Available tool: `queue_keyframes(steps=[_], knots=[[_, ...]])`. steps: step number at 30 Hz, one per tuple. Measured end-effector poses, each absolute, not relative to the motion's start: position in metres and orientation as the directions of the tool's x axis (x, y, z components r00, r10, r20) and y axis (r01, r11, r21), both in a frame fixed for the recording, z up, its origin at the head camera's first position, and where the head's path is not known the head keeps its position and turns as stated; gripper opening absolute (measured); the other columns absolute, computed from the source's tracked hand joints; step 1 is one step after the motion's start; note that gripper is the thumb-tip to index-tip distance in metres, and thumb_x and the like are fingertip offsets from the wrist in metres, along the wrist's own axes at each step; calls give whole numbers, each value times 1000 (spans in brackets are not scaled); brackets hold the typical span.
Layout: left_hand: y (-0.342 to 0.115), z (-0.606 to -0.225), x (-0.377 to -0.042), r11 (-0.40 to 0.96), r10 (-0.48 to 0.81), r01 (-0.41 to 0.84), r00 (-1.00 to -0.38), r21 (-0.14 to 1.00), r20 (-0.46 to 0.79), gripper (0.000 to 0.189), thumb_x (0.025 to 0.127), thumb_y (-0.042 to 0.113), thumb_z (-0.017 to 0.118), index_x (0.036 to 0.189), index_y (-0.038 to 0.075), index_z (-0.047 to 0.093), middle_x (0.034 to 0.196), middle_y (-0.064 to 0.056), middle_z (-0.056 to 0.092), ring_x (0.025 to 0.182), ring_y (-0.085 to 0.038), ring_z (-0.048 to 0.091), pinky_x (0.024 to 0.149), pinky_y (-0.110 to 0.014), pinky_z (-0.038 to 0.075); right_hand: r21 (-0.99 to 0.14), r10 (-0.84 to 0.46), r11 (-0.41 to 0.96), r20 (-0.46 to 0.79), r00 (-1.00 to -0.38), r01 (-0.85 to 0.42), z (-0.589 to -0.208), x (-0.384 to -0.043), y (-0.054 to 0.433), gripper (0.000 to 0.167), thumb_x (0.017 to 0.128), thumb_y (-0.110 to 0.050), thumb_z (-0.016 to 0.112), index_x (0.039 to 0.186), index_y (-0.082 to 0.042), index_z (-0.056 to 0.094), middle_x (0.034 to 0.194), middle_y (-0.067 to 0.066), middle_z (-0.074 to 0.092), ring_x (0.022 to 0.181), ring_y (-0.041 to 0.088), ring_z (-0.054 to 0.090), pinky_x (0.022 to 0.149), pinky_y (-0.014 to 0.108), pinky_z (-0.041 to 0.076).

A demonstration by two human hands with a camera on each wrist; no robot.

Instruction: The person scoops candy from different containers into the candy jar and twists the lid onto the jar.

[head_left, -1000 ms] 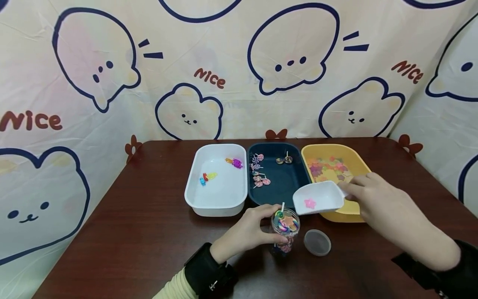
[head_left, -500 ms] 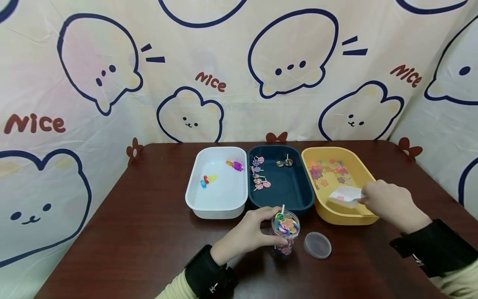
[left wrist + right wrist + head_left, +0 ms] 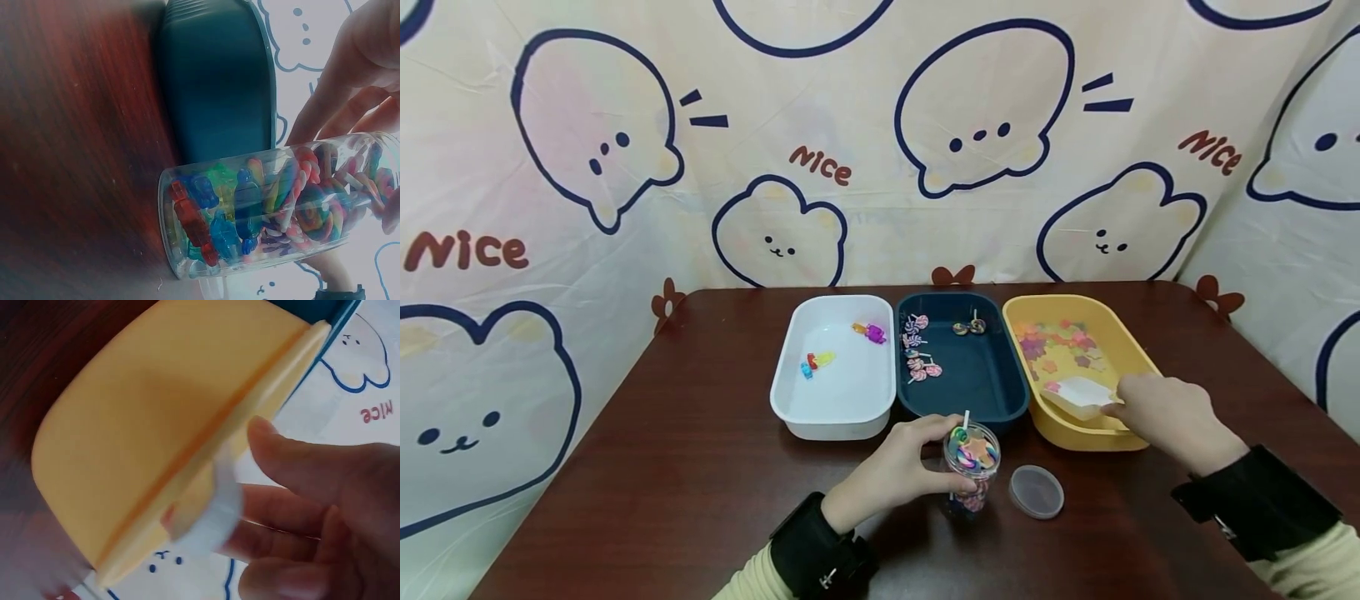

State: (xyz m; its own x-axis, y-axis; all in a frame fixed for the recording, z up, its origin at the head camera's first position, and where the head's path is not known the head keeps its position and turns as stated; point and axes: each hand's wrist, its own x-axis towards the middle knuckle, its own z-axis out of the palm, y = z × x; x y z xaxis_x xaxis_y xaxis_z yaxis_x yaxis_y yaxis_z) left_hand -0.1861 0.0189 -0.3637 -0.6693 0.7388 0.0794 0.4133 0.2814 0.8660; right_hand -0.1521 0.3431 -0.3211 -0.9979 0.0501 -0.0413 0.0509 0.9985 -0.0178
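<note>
My left hand (image 3: 904, 468) grips a clear jar (image 3: 219, 222) from its left side, thumb in front. Inside are candy-shaped pieces in red, blue and green, with lollipop-shaped pieces (image 3: 309, 200) above them. One white stick pokes out of the open top, beside an orange star (image 3: 979, 450). My right hand (image 3: 1172, 418) holds a small white scoop (image 3: 1084, 392) by its handle, low inside the yellow tray (image 3: 1131, 352). A pink piece (image 3: 1053, 387) shows by the scoop's far left edge. In the right wrist view the scoop is blurred and mostly hidden by the tray wall.
Several translucent star pieces (image 3: 1067, 340) lie in the yellow tray. A dark teal tray (image 3: 985, 383) holds lollipop-shaped pieces, and a white tray (image 3: 838, 404) holds a few candy-shaped ones. A round clear lid (image 3: 1037, 492) lies on the table right of the jar.
My right hand has moved the scoop right, from near the jar into the yellow tray. The pink star has shifted from inside the scoop to its edge. My left hand keeps holding the jar.
</note>
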Motion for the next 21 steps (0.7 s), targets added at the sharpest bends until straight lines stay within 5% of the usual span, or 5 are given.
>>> queue_keyframes(steps=[4,8,11,15,21], knots=[[18,-364,-186,273,741,410,-667,870,82,67,89,12,80,148,-1,51,143,-17,61,129,-30,59,107,-27,50,10,-34,999,145,-989,-33,-317,-144,325,28,92,-21,76,73,-4,65,65,5,47,57,18,43,49,33,37],[18,-365,-187,272,740,414,-667,869,86,66,89,12,81,147,-2,53,140,-17,63,126,-28,61,106,-24,50,-28,-231,969,224,-947,-244,-321,-138,298,18,89,-22,79,80,-10,70,71,-4,53,63,10,44,52,28,39],[18,-364,-188,267,741,423,-665,866,97,64,89,11,81,146,-2,54,138,-17,64,124,-27,62,105,-24,50,-72,-381,918,111,-918,-390,-335,-132,281,18,87,-27,82,87,-15,68,80,-7,55,68,5,45,57,24,40],[18,-364,-188,268,743,423,-663,866,94,63,89,11,80,146,-1,54,138,-17,64,124,-27,62,105,-24,50,-100,-422,905,-92,-902,-413,-360,-126,270,47,79,-34,87,114,-10,68,102,2,63,80,13,54,63,29,49],[19,-366,-188,280,743,404,-665,871,70,63,90,12,80,146,0,54,141,-16,62,126,-27,61,106,-23,49,-125,-441,896,-118,-890,-427,-417,-134,292,66,74,-35,90,130,-15,62,117,7,65,88,19,60,68,38,55]])
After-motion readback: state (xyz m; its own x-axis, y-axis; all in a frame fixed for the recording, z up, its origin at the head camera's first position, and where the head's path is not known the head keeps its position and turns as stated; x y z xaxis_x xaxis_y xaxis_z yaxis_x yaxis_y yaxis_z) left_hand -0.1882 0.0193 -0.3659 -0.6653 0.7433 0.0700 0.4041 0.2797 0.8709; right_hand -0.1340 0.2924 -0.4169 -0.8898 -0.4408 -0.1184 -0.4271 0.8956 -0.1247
